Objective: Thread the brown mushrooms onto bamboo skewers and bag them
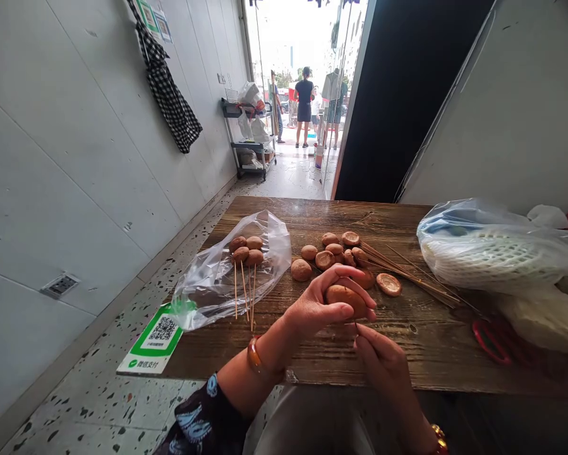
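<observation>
My left hand (328, 300) is curled round a brown mushroom cap (345, 301), fingers over the top and thumb below. Just beneath it, my right hand (383, 357) pinches a thin bamboo skewer (356, 327) that points up at the cap; whether its tip is inside is hidden. Several loose mushroom caps (325, 260) lie beyond my left hand, some with pale undersides up. A bundle of bare skewers (407, 273) rests to their right. On the left, skewered mushroom caps (241, 254) lie on a clear plastic bag (270, 278).
The wooden table (435, 341) also bears a payment code card (153, 338) at its left edge. Plastic bags with white netting (487, 253) and a red-handled tool (489, 341) are at right. A cart (250, 145) stands near the doorway; people (304, 101) are outside.
</observation>
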Motion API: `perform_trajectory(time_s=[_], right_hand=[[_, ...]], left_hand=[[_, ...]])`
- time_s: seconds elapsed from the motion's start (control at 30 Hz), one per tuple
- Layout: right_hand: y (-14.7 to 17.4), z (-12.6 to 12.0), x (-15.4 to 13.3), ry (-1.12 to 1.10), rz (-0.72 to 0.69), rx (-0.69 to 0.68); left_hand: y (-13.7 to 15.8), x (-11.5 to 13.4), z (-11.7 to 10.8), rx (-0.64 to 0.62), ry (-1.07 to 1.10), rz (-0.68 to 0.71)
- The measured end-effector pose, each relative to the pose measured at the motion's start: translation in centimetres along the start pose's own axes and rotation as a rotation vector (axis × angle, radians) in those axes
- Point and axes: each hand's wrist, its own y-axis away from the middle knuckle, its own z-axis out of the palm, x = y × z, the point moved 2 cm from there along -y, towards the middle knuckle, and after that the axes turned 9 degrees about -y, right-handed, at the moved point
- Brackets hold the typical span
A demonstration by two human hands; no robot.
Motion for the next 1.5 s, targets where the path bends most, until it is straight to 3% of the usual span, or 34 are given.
perform_trajectory(time_s=[0.47, 0.77, 1.03, 1.5], right_hand=[[-0.1, 0.5, 2.1, -0.132, 0.155, 0.096], [-1.1, 0.1, 1.8, -0.148, 0.069, 0.016], [-0.7, 0.8, 1.7, -0.508, 0.316, -0.137], [-0.8, 0.5, 1.8, -0.439, 0.294, -0.087]], left_hand=[[-0.9, -2.2, -0.6, 0.170, -0.010, -0.083], [-1.0, -2.8, -0.4, 0.371, 0.029, -0.113], [-1.0, -2.8, -1.4, 0.415, 0.049, -0.078], [-0.8, -2.9, -1.4, 0.406, 0.125, -0.081]])
